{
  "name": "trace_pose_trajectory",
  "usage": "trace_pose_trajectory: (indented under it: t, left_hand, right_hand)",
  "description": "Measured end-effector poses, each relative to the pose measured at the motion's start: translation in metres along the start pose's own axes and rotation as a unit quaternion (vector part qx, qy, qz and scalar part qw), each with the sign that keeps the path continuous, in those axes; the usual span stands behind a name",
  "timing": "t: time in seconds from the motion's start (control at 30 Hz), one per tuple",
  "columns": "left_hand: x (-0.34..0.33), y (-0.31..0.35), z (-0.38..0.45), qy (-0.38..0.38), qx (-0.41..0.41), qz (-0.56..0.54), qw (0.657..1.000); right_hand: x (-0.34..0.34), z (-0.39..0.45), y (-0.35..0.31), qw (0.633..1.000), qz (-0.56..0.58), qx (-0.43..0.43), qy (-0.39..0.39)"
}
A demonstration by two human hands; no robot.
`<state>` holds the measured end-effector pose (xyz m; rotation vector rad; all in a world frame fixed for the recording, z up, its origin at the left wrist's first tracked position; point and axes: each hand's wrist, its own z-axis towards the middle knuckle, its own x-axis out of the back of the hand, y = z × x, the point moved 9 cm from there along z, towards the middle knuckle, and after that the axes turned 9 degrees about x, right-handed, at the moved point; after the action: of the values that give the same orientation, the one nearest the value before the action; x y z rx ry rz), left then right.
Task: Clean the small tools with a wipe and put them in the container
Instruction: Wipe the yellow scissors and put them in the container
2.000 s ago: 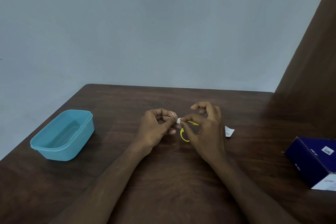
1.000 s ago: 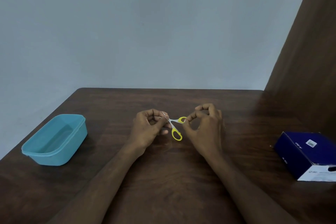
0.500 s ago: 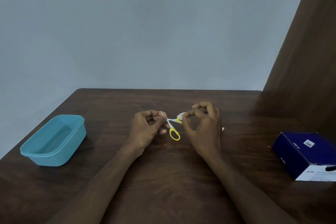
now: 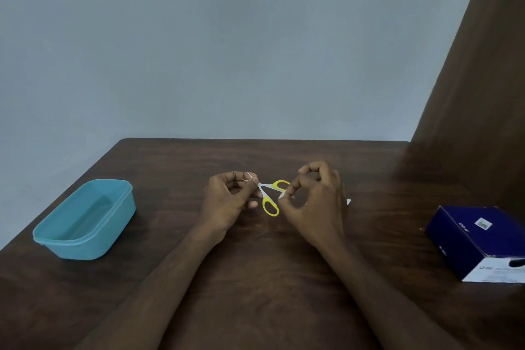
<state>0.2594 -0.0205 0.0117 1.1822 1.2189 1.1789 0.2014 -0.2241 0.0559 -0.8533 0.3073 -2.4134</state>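
Small scissors (image 4: 269, 201) with yellow handles hang spread above the middle of the dark wooden table (image 4: 255, 278). My left hand (image 4: 227, 202) pinches them by the blades, whose tips poke out above my fingers. My right hand (image 4: 315, 204) is just right of the handles and pinches a small white wipe (image 4: 282, 194) against the yellow loops; most of the wipe is hidden in my fingers. The teal plastic container (image 4: 85, 219) stands at the table's left, apart from both hands.
A dark blue cardboard box (image 4: 483, 241) lies at the right edge of the table. A small white scrap (image 4: 348, 201) peeks out behind my right hand. A brown panel (image 4: 477, 94) rises at the right, a grey wall behind.
The scissors' handles have spread further apart. My right hand with the wipe has slipped from the upper handle loop down to between the two loops. My left hand keeps its hold.
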Motion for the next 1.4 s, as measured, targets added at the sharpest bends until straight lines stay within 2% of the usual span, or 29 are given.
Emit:
trace_pose_trajectory:
  t: [0.1,0.17,0.27,0.37,0.5,0.73,0.87,0.93,1.03,1.23,1.4]
  left_hand:
    - [-0.001,0.000,0.000,-0.004,0.000,0.000,1.000]
    - [-0.002,0.000,0.000,-0.007,-0.002,0.009,1.000]
    - [-0.001,0.000,0.000,-0.006,-0.004,0.012,1.000]
    - [-0.001,0.000,0.000,-0.005,-0.007,0.015,1.000]
    - [-0.002,0.001,0.000,-0.008,-0.008,0.026,1.000]
    - [0.001,0.000,-0.001,0.008,-0.002,0.014,1.000]
    - [0.002,0.000,-0.001,0.016,-0.003,0.020,1.000]
    - [0.004,-0.001,0.000,0.025,-0.006,0.033,0.999]
    - [0.005,0.001,-0.001,0.028,-0.008,0.025,0.999]
    - [0.004,0.001,-0.001,0.028,-0.002,0.033,0.999]
    - [0.006,-0.001,-0.001,0.029,0.005,0.025,0.999]
  right_hand:
    - [0.008,0.002,-0.002,0.999,0.023,0.011,0.032]
    - [0.002,0.003,-0.008,0.998,0.043,0.032,0.017]
    - [-0.005,0.000,-0.008,0.999,0.011,0.028,-0.012]
    - [0.006,0.001,0.001,1.000,-0.008,-0.005,0.020]
    - [0.001,0.004,-0.008,0.999,0.019,0.030,0.005]
    - [0.005,0.002,0.005,0.998,-0.058,-0.021,-0.013]
    - [0.001,0.002,-0.020,0.998,0.025,0.062,-0.001]
    - [-0.010,0.000,-0.033,0.994,0.046,0.093,-0.036]
    - [-0.025,-0.006,-0.035,0.989,0.019,0.103,-0.102]
    - [-0.010,-0.002,-0.037,0.992,0.006,0.114,-0.057]
    - [-0.021,-0.005,-0.038,0.983,-0.056,0.131,-0.119]
